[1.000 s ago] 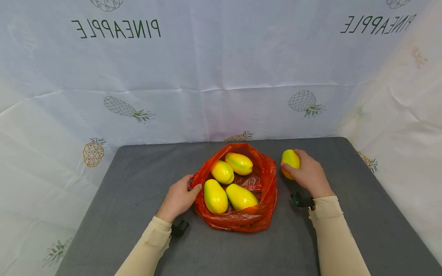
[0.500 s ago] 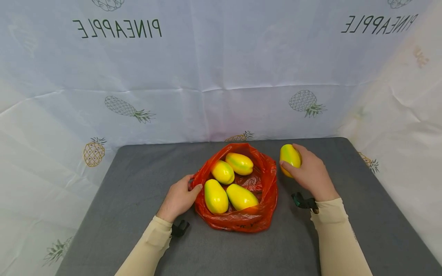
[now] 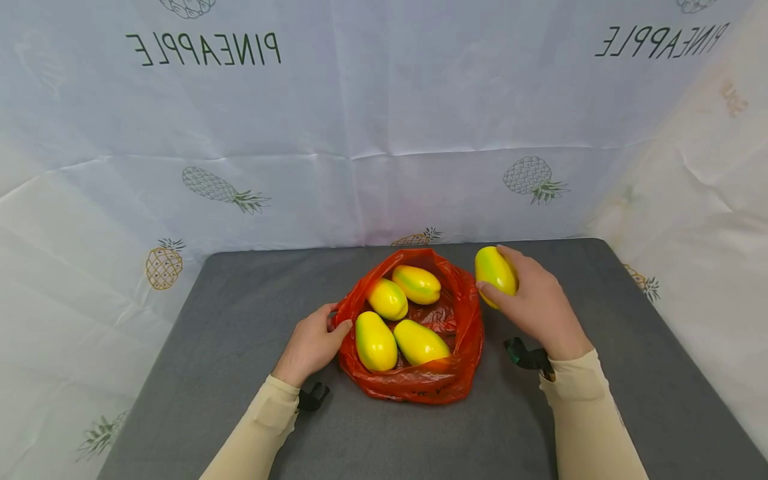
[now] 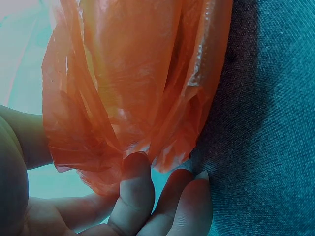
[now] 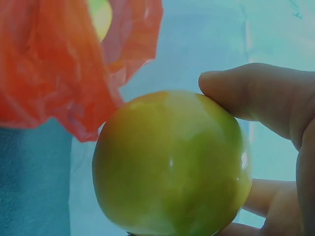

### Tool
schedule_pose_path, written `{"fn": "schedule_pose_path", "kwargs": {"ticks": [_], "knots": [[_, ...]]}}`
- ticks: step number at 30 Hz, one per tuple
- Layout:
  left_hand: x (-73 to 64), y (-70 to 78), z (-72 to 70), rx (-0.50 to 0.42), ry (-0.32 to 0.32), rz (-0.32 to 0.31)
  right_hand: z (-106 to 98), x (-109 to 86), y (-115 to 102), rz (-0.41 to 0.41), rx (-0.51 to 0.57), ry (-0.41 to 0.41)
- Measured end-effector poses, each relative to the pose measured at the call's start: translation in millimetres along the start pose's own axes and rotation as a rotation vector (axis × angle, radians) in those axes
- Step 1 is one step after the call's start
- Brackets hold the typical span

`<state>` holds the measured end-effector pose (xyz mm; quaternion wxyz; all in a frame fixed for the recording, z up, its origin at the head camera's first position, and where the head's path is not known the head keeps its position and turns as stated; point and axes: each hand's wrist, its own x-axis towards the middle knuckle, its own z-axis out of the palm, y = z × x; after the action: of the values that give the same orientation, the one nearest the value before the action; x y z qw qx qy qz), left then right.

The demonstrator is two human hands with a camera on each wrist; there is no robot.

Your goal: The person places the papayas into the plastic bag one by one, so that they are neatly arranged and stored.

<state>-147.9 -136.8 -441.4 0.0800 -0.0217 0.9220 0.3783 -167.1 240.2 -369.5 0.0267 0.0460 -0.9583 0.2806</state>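
Observation:
A red plastic bag [image 3: 469, 333] stands on the grey table with its mouth spread wide. Several glossy yellow-green papayas [image 3: 375, 341] lie inside it. My left hand [image 3: 312, 343] holds the bag's left rim, thumb over the edge and fingers outside; the left wrist view has those fingertips [image 4: 135, 169] against the crinkled plastic [image 4: 133, 88]. Just beyond the bag's right rim, my right hand [image 3: 540, 303] grips another papaya [image 3: 495, 272] between thumb and fingers, raised over the table. The right wrist view has this papaya [image 5: 170, 162] filling the middle, overlapping the bag's edge [image 5: 83, 98].
The grey tabletop [image 3: 240, 320] reaches back to a white cloth [image 3: 288, 200] printed with pineapples, which also hangs along both sides. A dark strap-on camera [image 3: 313, 397] sits at my left wrist and another camera [image 3: 527, 353] at my right wrist.
My right hand has lifted the papaya and brought it left, close to the bag's right rim. The left hand, the bag and the papayas in it have stayed in place.

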Motion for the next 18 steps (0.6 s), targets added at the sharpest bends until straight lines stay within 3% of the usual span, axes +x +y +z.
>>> {"fn": "schedule_pose_path", "kwargs": {"ticks": [9,18], "knots": [[0.7,-0.5,-0.2,0.002,-0.005,-0.009,-1,-8.3,-18,-0.068,0.024,0.012],[0.1,0.7,0.3,0.009,0.0,-0.007,16,-8.0,-29,-0.135,0.04,-0.036]]}}
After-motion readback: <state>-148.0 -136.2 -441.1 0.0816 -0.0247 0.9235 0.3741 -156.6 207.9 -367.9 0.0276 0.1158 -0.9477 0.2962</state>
